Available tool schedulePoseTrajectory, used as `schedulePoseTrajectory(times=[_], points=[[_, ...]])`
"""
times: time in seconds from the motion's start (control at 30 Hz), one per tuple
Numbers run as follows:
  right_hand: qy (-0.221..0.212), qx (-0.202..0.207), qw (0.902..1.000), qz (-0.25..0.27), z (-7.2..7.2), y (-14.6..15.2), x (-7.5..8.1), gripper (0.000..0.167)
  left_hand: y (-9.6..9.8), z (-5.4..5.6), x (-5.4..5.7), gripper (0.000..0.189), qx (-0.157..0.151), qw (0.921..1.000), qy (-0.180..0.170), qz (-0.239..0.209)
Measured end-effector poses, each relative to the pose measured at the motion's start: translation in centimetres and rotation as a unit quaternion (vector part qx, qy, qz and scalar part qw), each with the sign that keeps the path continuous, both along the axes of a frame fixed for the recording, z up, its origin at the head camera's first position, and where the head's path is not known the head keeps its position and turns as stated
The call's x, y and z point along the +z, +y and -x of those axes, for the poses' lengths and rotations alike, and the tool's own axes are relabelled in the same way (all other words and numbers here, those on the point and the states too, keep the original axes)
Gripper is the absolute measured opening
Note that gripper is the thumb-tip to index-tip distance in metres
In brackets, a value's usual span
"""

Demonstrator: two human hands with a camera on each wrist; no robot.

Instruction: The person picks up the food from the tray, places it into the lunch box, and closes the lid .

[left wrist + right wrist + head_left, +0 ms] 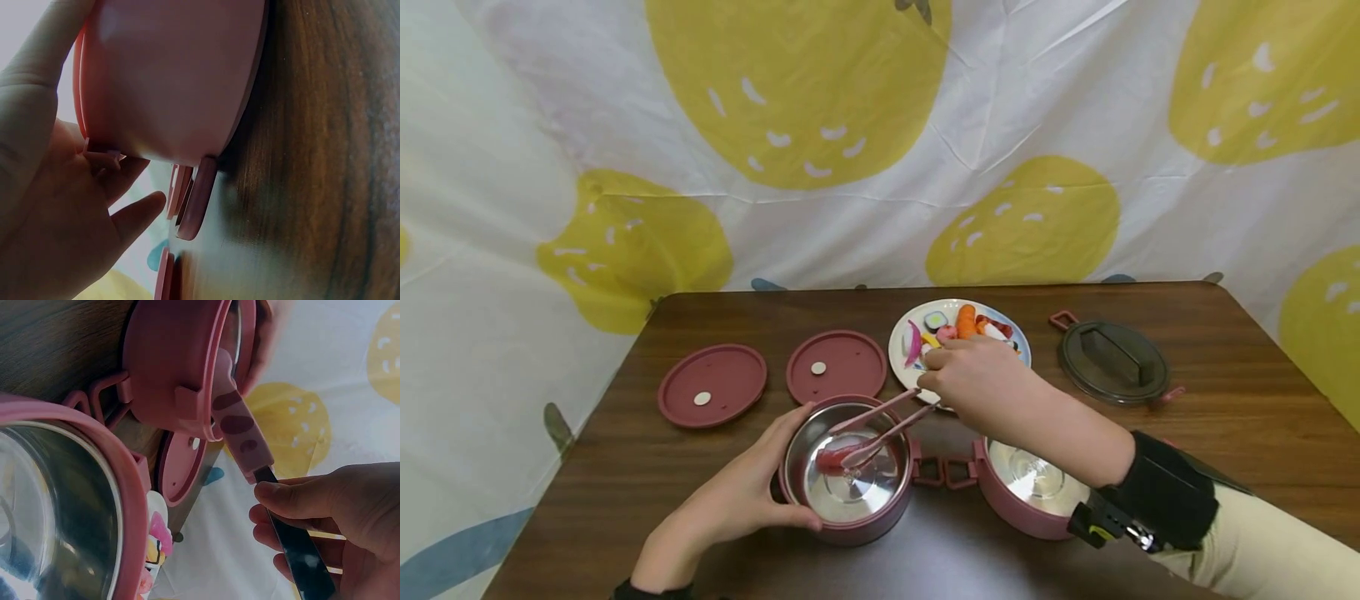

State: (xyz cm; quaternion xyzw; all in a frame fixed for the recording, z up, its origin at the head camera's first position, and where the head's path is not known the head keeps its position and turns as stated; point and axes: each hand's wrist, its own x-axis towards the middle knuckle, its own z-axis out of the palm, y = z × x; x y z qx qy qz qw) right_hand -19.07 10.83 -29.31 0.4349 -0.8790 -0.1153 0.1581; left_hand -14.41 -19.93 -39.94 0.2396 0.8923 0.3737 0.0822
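Note:
My left hand (741, 483) grips the left pink pot (868, 531) from its left side, thumb at the near rim and fingers round the far side. In the left wrist view this hand (56, 200) spans the pot's wall (169, 75). My right hand (985, 379) holds tongs (880, 408) with pink ends, which slant down into that pot. A red food piece (829, 462) is at their tips inside; whether they pinch it I cannot tell. In the right wrist view, thumb and fingers of the right hand (356, 519) hold the tongs' dark metal part (294, 544).
A second pink pot (1022, 508) stands on the right, partly under my right forearm. Two pink lids (730, 379) lie behind the left pot. A plate (895, 350) of toy food sits at the back. Farther right is a round dark-lidded pan (1097, 358).

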Motion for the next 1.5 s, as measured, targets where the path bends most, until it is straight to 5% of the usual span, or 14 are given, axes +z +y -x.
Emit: schedulePoseTrajectory(times=[0.33, 0.63, 0.9, 1.13, 1.5], points=[[-0.014, -0.057, 0.9961, 0.067, -0.1, 2.5, 2.5, 0.027, 0.1, 0.4, -0.1, 0.123, -0.011, 0.9999, 0.012, -0.003], [-0.062, -0.157, 0.9811, 0.095, 1.9, 6.1, 4.3, 0.026, -0.3, 0.5, -0.3, 0.122, -0.005, 0.9998, 0.018, 0.007], [-0.097, -0.267, 0.9564, 0.068, 4.8, 9.4, 3.1, 0.018, -0.5, 0.8, -0.4, 0.121, -0.001, 0.9995, 0.030, 0.003], [-0.138, -0.324, 0.9334, 0.071, 5.5, 12.1, 1.8, 0.018, -0.3, 1.3, -0.7, 0.121, 0.000, 0.9996, 0.027, 0.001], [-0.157, -0.335, 0.9270, 0.063, 5.5, 13.5, 0.5, 0.018, -0.3, 1.4, -0.8, 0.121, 0.003, 0.9996, 0.027, 0.002]])
